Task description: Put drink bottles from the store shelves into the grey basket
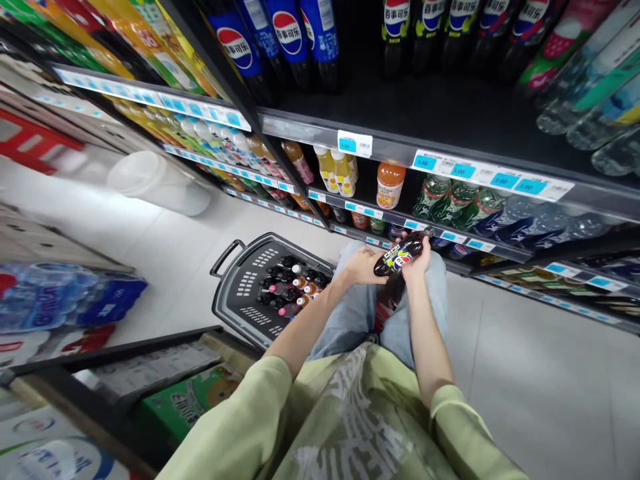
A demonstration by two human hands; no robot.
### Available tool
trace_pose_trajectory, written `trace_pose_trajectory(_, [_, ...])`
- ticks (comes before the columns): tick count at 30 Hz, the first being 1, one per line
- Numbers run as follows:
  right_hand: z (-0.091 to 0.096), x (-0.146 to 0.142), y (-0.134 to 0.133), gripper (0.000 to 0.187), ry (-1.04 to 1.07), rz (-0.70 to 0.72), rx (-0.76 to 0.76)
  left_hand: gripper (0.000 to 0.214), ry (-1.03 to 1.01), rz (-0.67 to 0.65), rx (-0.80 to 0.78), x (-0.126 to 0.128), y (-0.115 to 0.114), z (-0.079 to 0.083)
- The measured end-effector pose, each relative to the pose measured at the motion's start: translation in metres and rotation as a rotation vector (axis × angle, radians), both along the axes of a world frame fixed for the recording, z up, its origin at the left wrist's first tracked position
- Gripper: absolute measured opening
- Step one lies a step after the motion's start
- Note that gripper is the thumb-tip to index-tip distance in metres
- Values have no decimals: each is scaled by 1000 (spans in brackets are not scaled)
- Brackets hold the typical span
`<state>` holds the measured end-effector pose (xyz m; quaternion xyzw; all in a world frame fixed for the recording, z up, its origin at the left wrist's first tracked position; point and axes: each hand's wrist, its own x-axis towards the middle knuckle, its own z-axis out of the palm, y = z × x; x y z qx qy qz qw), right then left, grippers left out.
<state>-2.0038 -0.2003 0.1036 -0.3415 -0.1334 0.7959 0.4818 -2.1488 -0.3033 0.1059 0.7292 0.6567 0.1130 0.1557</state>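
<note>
A dark cola bottle (400,255) with a Pepsi label and a lime-green pattern is tilted above my knees, its cap end pointing up and to the right. My left hand (367,265) is closed around its base end. Near the cap, my right hand (420,259) grips the same bottle from the right. Left of my legs, a grey shopping basket (249,293) stands on the floor with several bottles (295,287) in it, some with black, pink, white or orange caps.
Drink shelves (350,133) with price tags (355,143) rise in front of me. Green-labelled bottles (460,200) and an orange bottle (391,183) stand on a lower shelf. A white bucket (155,183) and wrapped water packs (65,297) are on the left.
</note>
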Motion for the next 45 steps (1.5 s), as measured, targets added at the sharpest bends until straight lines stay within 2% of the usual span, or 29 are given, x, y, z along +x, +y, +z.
trace_pose_trajectory(8, [-4, -2, 7, 39, 9, -159, -62, 86, -29, 61, 44, -1, -3, -5])
trace_pose_trajectory(11, [-4, 0, 9, 36, -8, -185, -64, 82, -61, 56, 57, -3, -2, -8])
trace_pose_trajectory(14, [-5, 4, 11, 35, -4, -162, -62, 75, -73, 74, 60, -4, -2, -5])
trace_pose_trajectory(22, [-4, 16, 10, 38, 79, -68, 33, 84, -20, 26, -22, -12, -6, 11])
trace_pose_trajectory(26, [-4, 15, 13, 35, 115, -116, -4, 77, -29, 42, 8, -8, -5, 6])
trace_pose_trajectory(33, [-5, 13, 18, 40, 87, -181, -6, 60, -91, 157, 98, -1, -1, -6])
trace_pose_trajectory(40, [0, 17, 14, 39, 58, -139, -16, 69, -92, 104, 40, -9, -4, 3])
trace_pose_trajectory(45, [2, 19, 14, 34, 59, -124, -10, 68, -61, 73, 44, -9, -5, 0])
